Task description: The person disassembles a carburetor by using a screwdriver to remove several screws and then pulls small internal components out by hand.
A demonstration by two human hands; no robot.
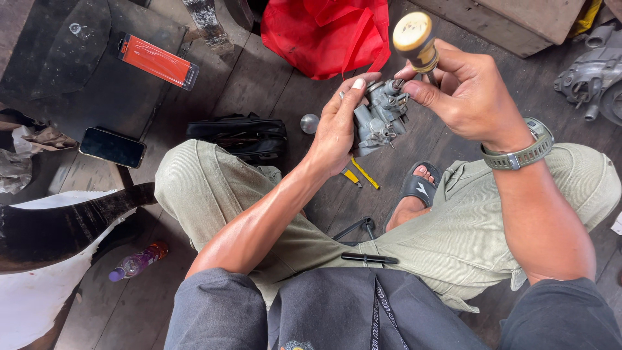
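Note:
A grey metal carburetor [382, 118] is held up in front of me above my knees. My left hand [337, 126] grips its left side, thumb along the top. My right hand [463, 94] holds a screwdriver with a tan and brown handle [414, 39], the handle pointing up and the shaft going down toward the top of the carburetor. The tip is hidden behind my fingers. A grey-green watch [521, 152] is on my right wrist.
I sit on a dark plank floor. A red bag [327, 32] lies ahead, a black pouch [240, 136] and a metal ball [310, 123] to the left. A phone [112, 147], an orange-red package [157, 61], a purple-capped bottle [137, 261], yellow tools [359, 175] and engine parts [593, 74] lie around.

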